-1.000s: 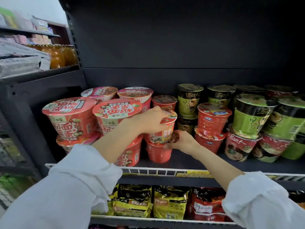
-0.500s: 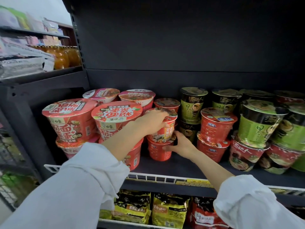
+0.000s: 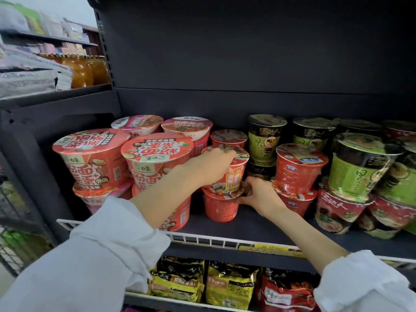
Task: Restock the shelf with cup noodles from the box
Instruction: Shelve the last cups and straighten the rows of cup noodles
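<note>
the left hand (image 3: 213, 167) is curled round a small red paper cup of noodles with a foil lid (image 3: 227, 170), gripping it from the top and left side, fingers over the rim. that cup sits stacked on a plain red cup of the same kind (image 3: 221, 206), which stands on the dark shelf (image 3: 258, 228) near the middle, between the big red noodle bowls (image 3: 157, 158) on the left and the red cups with blue labels (image 3: 297, 170) on the right. the right hand (image 3: 258, 194) rests at the seam where the two cups meet, its fingers curled against the lower cup's rim, seemingly steadying it; how firmly it grips i cannot tell.

i'd judge these cups light and fairly stiff at the rim but easy to dent in the thin wall, with a slick shrink film that may slide. the best hold looks to be round the upper wall just under the rim, not on the foil lid. a stack of two could topple if nudged.

writing: the big bowls read 白象 and 粉面菜蛋. the green and black tall cups (image 3: 355, 167) on the right show 汤达人. the held cup's yellow panel has characters too blurred to read surely. packets (image 3: 229, 284) lie on the shelf below.
</note>
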